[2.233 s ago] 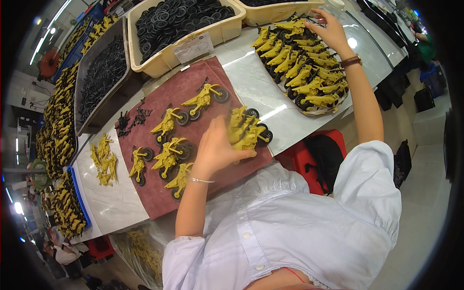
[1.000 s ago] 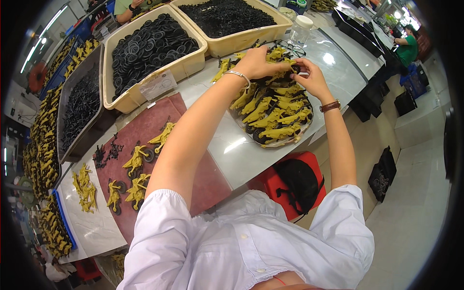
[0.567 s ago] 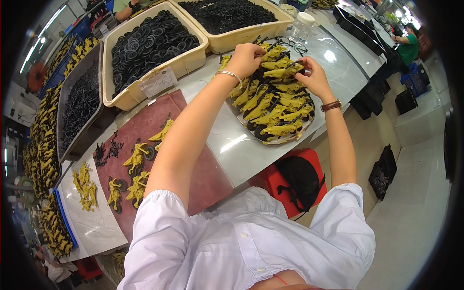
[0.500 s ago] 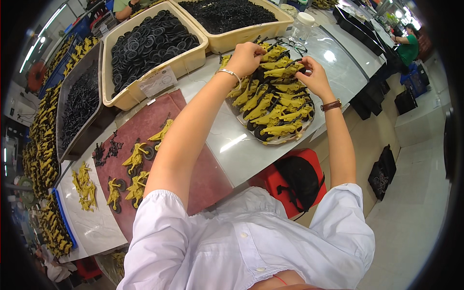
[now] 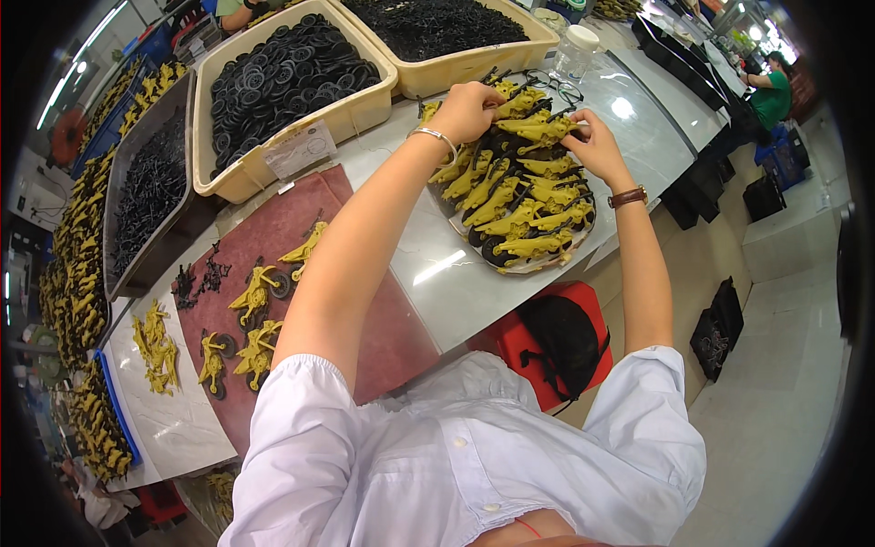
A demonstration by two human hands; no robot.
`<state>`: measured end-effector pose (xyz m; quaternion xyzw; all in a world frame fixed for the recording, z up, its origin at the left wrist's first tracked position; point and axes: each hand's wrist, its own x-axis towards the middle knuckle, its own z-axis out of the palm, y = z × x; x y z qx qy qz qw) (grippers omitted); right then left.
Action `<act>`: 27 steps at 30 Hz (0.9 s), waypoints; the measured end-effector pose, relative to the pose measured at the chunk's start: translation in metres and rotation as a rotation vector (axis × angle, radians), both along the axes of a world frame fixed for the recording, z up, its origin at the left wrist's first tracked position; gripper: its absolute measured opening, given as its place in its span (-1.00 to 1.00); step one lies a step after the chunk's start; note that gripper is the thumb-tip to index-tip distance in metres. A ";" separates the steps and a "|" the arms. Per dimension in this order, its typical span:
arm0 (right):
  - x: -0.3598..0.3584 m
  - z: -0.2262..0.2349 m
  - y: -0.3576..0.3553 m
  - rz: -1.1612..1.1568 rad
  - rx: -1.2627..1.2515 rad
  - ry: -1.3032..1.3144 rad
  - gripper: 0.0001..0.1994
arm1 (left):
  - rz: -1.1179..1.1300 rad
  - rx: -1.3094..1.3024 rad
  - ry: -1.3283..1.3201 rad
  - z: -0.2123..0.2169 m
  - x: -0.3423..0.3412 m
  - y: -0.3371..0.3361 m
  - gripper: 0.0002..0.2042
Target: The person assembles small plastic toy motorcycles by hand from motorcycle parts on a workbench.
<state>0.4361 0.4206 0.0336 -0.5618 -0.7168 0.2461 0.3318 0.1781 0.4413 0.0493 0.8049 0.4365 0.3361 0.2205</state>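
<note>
Both my hands are over a round tray (image 5: 547, 264) piled with yellow toy motorcycles with black wheels (image 5: 519, 196). My left hand (image 5: 467, 109) grips a yellow motorcycle (image 5: 518, 98) at the far side of the pile. My right hand (image 5: 597, 146) pinches another yellow motorcycle (image 5: 545, 129) just beside it. A bracelet is on my left wrist, a brown watch on my right. On the dark red mat (image 5: 346, 301) to my left lie several more yellow motorcycles (image 5: 251, 292).
Two beige bins of black wheels (image 5: 283, 73) and black parts (image 5: 437, 23) stand at the back. A grey tray (image 5: 146, 191) of black pieces and rows of yellow figures (image 5: 73, 264) lie at left. A clear jar (image 5: 576, 50), a red stool (image 5: 556, 337), a person in green (image 5: 770, 91).
My left hand left the mat and joined the right over the round tray. Over the last second both hands shifted slightly toward the tray's far side, handling motorcycles.
</note>
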 end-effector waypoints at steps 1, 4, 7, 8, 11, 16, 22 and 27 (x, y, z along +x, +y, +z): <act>0.001 0.000 0.000 0.003 -0.032 0.087 -0.67 | 0.001 0.000 -0.001 0.001 0.000 0.000 -0.73; 0.001 0.002 -0.001 -0.004 -0.078 0.051 -0.66 | -0.012 -0.046 0.033 0.007 0.000 0.000 -0.73; -0.005 0.010 -0.005 -0.003 -0.110 0.010 -0.63 | -0.008 -0.048 0.081 0.008 0.000 -0.001 -0.74; -0.008 0.013 -0.009 -0.001 -0.109 0.010 -0.63 | -0.024 -0.039 0.066 0.006 -0.001 0.000 -0.75; -0.018 0.023 -0.016 0.136 -0.081 0.062 -0.59 | -0.058 0.069 0.073 -0.003 -0.003 0.003 -0.77; -0.010 0.009 -0.008 0.202 -0.051 0.169 -0.54 | -0.085 0.149 0.256 0.005 0.006 -0.006 -0.81; -0.009 0.003 -0.009 0.265 0.022 -0.027 -0.49 | 0.009 0.182 0.372 0.003 0.009 -0.015 -0.76; -0.007 -0.002 -0.009 0.315 0.095 -0.109 -0.43 | 0.048 0.337 0.320 0.003 -0.014 -0.029 -0.72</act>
